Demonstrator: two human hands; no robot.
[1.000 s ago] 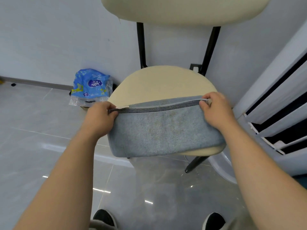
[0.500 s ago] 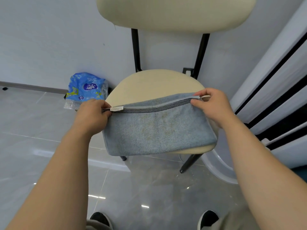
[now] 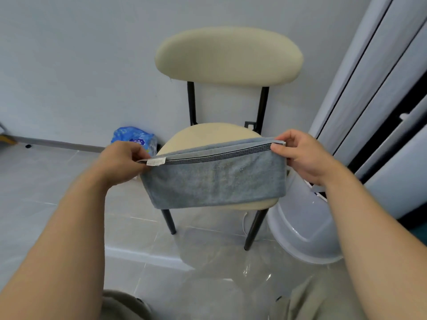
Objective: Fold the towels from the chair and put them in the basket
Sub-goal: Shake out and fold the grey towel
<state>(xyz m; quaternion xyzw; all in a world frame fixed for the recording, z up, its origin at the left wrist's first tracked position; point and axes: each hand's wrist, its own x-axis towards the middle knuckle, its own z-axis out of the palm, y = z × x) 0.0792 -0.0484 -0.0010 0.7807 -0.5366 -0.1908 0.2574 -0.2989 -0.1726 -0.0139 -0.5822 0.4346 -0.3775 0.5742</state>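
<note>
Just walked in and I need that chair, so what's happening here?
A person holds a folded grey-blue terry towel with a striped edge. The left hand pinches one end of its top edge and the right hand the other, stretching it in front of the cream padded chair. The towel is not yet in the pale round plastic basket on the floor to the right.

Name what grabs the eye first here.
A folded blue-grey towel is held stretched at centre, its top corners pinched by the left hand and right hand. Behind it stands a cream chair against the wall. A pale plastic tub sits on the floor to the right, a blue packet to the left.
</note>
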